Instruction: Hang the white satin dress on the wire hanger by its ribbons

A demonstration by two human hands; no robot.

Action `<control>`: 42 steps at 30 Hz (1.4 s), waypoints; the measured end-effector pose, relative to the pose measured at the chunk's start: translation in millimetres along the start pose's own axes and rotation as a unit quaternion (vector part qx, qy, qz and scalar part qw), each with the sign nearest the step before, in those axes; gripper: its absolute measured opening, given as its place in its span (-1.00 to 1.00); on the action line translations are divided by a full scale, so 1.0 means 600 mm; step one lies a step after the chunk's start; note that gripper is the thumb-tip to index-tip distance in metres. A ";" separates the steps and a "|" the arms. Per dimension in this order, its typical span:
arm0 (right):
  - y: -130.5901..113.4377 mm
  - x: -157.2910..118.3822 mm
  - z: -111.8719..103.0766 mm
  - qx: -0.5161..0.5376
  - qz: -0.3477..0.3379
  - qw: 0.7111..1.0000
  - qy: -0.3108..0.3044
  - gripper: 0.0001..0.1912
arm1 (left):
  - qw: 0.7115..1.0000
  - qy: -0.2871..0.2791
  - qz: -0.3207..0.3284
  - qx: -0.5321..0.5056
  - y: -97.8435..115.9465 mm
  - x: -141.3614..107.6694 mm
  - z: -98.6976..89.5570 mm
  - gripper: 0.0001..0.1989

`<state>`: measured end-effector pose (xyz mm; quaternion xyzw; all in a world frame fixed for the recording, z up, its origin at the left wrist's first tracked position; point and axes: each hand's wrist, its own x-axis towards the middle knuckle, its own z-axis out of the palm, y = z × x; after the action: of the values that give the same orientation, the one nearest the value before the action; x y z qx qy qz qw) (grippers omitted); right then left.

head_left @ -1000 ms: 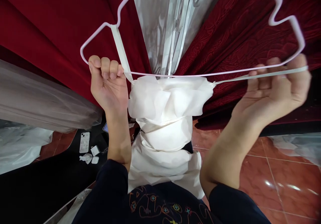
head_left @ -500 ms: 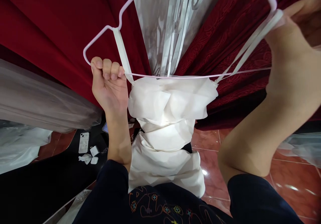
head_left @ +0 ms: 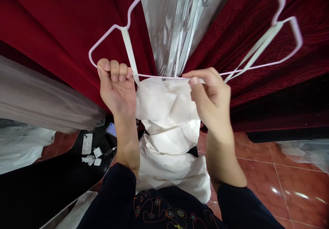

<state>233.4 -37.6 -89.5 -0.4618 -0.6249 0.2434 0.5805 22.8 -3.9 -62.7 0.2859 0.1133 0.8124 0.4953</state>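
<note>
A pale pink hanger (head_left: 102, 42) spans the upper view, its hook out of frame. White straps loop over both its shoulders, and from them a white ruffled garment (head_left: 167, 136) hangs down toward my lap. My left hand (head_left: 117, 85) is closed round the hanger's lower bar at the left end, beside the left strap. Near the middle of the bar, my right hand (head_left: 212, 97) has thumb and forefinger brought together at the garment's top edge. What lies between those fingertips is too small to tell.
Red curtains (head_left: 64, 23) flank sheer grey fabric ahead. On a black table (head_left: 51, 181) at the left lie a white phone (head_left: 87, 143), a lit phone (head_left: 111, 129), a charger (head_left: 97, 152) and a small white case. Red floor tiles (head_left: 295, 184) show at the right.
My right hand has moved from the hanger's right shoulder inward and down to the middle of the bar. The right strap now sits in the hanger's notch. My left hand keeps its grip.
</note>
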 end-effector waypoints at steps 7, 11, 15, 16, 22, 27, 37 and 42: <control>0.045 0.005 0.031 0.017 -0.053 0.993 0.101 -0.84 | 0.985 -0.006 -0.003 0.173 -0.006 -0.034 -0.024 -0.71; 0.043 0.002 0.042 0.016 -0.053 0.994 0.097 -0.83 | 0.951 -0.021 0.028 0.309 -0.009 -0.054 -0.044 -0.71; 0.045 0.004 0.050 0.030 -0.046 0.992 0.113 -0.84 | 0.933 -0.041 0.044 0.356 -0.019 -0.086 -0.050 -0.74; 0.046 0.003 0.052 0.031 -0.042 0.992 0.115 -0.84 | 0.928 -0.048 0.052 0.366 -0.021 -0.093 -0.051 -0.75; 0.048 -0.001 0.059 0.031 -0.062 0.991 0.114 -0.90 | 0.900 -0.026 0.107 0.422 -0.007 -0.107 -0.049 -0.84; 0.046 0.002 0.058 0.040 -0.050 0.991 0.114 -0.91 | 0.883 -0.019 0.109 0.456 0.000 -0.104 -0.029 -0.90; 0.047 0.003 0.063 0.050 -0.028 0.993 0.101 -0.87 | 0.937 -0.033 0.061 0.341 0.037 -0.067 0.059 -0.83; 0.053 0.009 0.059 0.038 -0.037 0.993 0.104 -0.84 | 0.950 -0.018 0.161 0.268 0.062 -0.038 0.052 -0.53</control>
<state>209.8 -10.5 -120.8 -0.4385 -0.5680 0.1956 0.6684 21.3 -44.8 -28.0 0.4370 0.2703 0.8159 0.2649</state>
